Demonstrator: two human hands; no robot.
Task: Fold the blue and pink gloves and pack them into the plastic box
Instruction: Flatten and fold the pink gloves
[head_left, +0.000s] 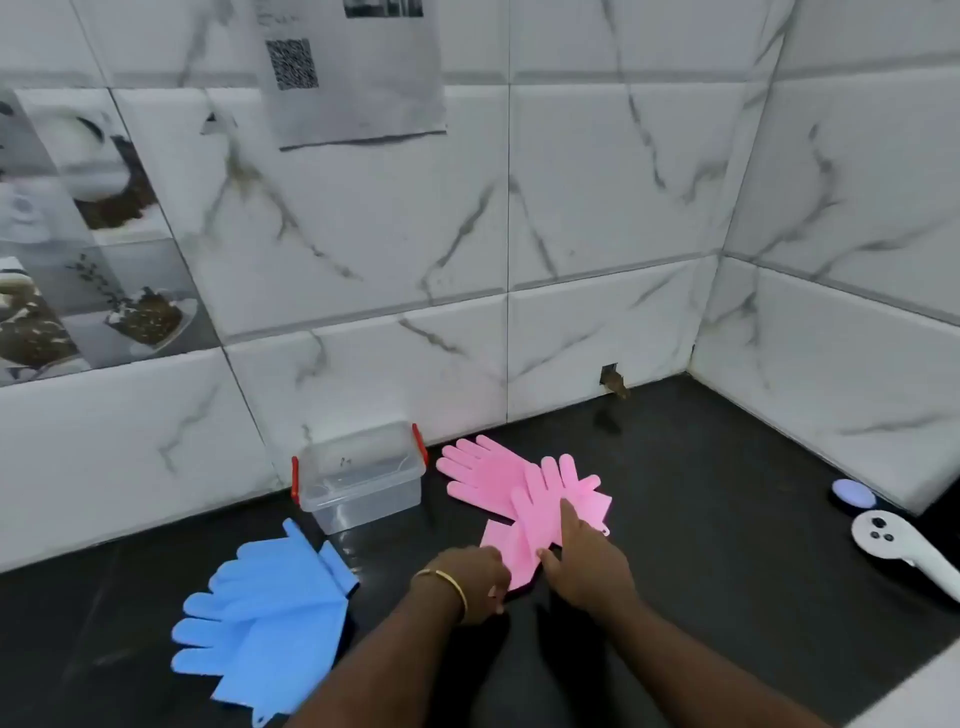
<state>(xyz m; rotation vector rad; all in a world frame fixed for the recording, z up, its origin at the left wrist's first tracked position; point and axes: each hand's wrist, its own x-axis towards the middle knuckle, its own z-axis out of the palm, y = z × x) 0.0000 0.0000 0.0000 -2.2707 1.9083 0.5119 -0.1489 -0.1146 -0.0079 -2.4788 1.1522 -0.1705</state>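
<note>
On the dark tabletop (701, 493), right of centre, the 2 pink gloves (498, 483) lie crossed over each other, fingers pointing to the far side. The right hand (587, 564) presses its index finger down on the upper pink glove, its grip loose and holding nothing, while the left hand (480, 577) pinches the near cuff edge of that glove. This looks like the start of the first fold. To do it well, the pressing finger should keep acting as the crease line while the left hand lifts the cuff and lays it over toward the far fingertips, edges squared. Silicone-like material probably springs back, so flattening the fold with the palm would help. The crossed gloves may be easier folded singly. The blue gloves (270, 618) sit stacked at near left, untouched, and the clear plastic box (361, 480) stands open against the far wall, empty as far as can be seen.
</note>
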